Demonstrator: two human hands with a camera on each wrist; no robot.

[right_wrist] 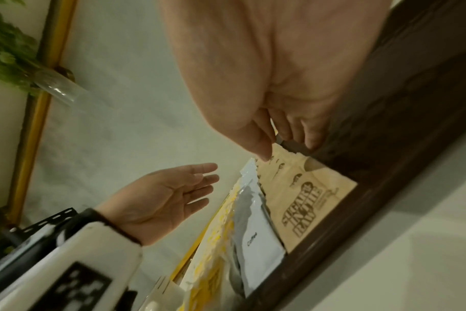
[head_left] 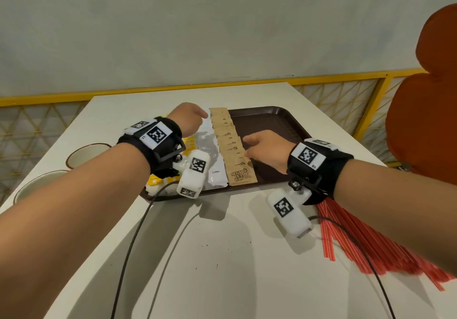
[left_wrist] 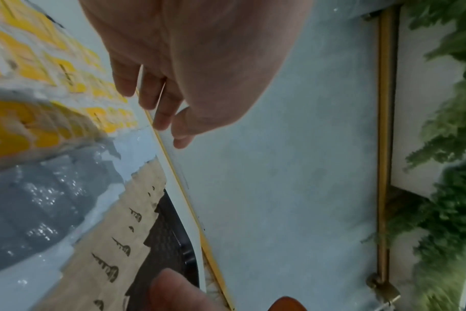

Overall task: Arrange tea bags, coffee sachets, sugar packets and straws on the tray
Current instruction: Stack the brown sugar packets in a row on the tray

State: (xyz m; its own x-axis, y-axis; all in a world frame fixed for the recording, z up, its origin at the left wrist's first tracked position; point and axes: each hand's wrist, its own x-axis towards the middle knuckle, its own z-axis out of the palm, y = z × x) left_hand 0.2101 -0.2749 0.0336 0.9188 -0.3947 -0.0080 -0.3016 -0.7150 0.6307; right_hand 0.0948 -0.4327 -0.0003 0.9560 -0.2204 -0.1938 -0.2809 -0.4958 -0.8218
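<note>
Overlapping in one neat row, brown sugar packets [head_left: 231,145] line the tray [head_left: 274,121].

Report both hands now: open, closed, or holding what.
Left hand: open, fingers straight, holding nothing, above the tray.
Right hand: fingers curled, thumb touching the row of sugar packets; a firm pinch cannot be told.

The sugar packet [head_left: 241,175] reads "SUGAR IN THE RAW"; white sachet [head_left: 217,175] "Coffee".

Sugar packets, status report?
Left hand open, empty. Right hand fingers on sugar packets, rowed on tray. Straws off tray.
</note>
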